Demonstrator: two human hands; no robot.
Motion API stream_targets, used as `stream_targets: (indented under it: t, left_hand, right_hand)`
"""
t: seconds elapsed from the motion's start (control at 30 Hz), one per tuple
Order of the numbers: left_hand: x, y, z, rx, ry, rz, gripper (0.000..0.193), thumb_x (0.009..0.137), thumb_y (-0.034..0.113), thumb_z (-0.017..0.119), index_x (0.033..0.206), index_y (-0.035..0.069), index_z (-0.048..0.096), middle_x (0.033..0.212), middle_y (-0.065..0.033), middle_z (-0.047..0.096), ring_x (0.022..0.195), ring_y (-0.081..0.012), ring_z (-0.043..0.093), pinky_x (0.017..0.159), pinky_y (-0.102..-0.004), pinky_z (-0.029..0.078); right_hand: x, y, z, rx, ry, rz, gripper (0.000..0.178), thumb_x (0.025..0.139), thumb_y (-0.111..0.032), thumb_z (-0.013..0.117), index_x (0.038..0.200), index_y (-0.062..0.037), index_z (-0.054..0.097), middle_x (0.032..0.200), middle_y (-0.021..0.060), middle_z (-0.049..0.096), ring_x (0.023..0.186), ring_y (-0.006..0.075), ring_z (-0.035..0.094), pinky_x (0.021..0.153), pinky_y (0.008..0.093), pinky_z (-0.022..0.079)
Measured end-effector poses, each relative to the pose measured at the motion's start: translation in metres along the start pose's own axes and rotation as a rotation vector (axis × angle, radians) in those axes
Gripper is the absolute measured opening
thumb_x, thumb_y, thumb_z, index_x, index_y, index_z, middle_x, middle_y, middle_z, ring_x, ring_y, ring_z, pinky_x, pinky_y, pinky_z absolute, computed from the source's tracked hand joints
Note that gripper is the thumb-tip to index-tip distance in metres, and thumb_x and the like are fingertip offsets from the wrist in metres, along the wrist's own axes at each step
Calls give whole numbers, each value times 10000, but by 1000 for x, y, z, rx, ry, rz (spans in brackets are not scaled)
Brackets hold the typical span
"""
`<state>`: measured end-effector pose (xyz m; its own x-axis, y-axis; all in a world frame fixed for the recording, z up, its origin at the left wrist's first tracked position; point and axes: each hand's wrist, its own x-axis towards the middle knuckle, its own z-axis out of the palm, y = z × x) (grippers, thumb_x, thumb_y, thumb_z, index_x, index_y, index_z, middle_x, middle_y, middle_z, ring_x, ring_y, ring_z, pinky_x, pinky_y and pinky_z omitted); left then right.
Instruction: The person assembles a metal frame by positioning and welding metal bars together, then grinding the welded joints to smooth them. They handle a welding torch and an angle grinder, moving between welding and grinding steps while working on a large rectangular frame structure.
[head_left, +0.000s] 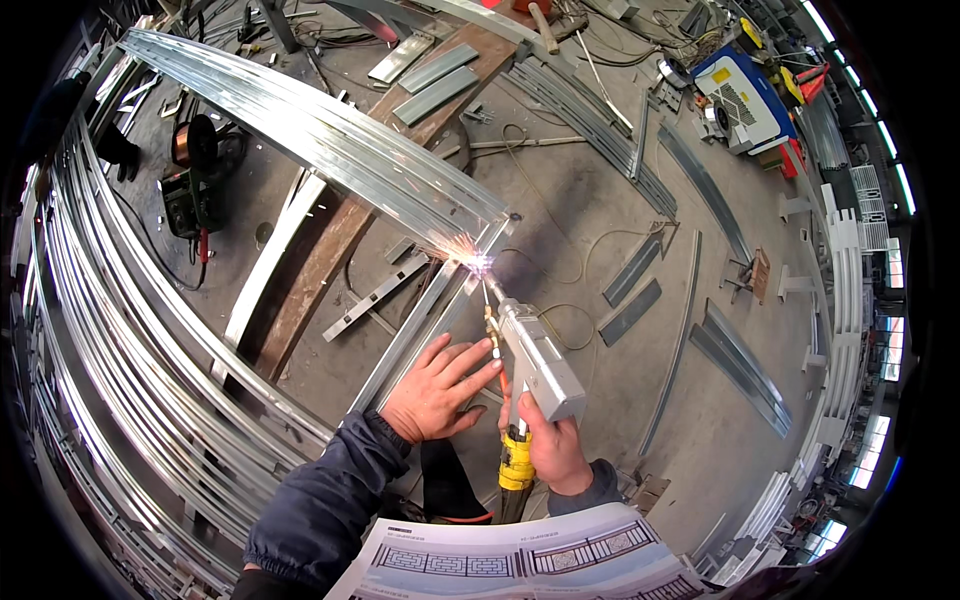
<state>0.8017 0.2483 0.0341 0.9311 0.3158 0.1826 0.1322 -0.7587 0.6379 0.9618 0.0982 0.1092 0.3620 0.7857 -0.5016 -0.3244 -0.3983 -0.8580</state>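
Note:
My right hand [558, 448] is wrapped round the handle of a hand-held welding gun [540, 362] with a boxy grey body. Yellow tape [516, 462] covers its lower grip. The nozzle points away from me, and a thin brass-coloured wire tube [491, 322] runs alongside. At the tip, a bright glow with orange sparks [468, 256] sits on the corner where a metal bar [408, 335] meets long galvanized profiles [330, 135]. My left hand [436, 388] is open, fingers spread, its fingertips close to the wire tube; contact is hard to tell.
A printed sheet with railing pictures [520, 560] lies close in front of me. Long shiny rails [150, 350] fill the left side. A wire spool unit [195, 185] stands beyond them. Loose metal strips [630, 310] and a blue-and-white machine [742, 105] are on the right.

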Motion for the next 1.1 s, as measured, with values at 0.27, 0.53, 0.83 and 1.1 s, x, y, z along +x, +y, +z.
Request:
stream_targets:
  t: [0.27, 0.53, 0.83, 1.1]
  left_hand:
    - [-1, 0, 1, -8, 5, -3, 894, 759, 372, 843, 1551, 139, 498, 1601, -167, 465, 1377, -360, 541, 1228, -574, 349]
    - [0, 0, -1, -10, 10, -1, 912, 747, 373, 853, 1555, 145, 497, 1604, -166, 462, 1376, -362, 542, 1228, -570, 351]
    - [0, 1, -1, -25, 27, -19, 906, 742, 368, 857, 1549, 149, 509, 1599, -166, 468, 1364, -363, 549, 1223, -572, 361]
    - [-1, 0, -2, -34, 33, -6, 892, 741, 361, 851, 1539, 143, 517, 1597, -161, 471, 1358, -365, 553, 1221, -572, 364]
  right_hand:
    - [-1, 5, 0, -33, 11, -32, 291, 1092, -268, 579, 1236, -17, 618, 900, 53, 673, 772, 140, 644, 702, 300, 529]
    - [0, 1, 5, -18, 13, -45, 279, 1092, -257, 579, 1228, -17, 622, 907, 54, 673, 770, 137, 642, 698, 298, 527]
    - [2, -3, 9, -19, 29, -49, 276, 1086, -256, 574, 1214, -14, 616, 904, 58, 669, 779, 140, 638, 709, 304, 522]
    - [0, -6, 13, -26, 36, -47, 278, 1091, -260, 564, 1216, -15, 611, 898, 56, 666, 773, 138, 629, 707, 303, 516]
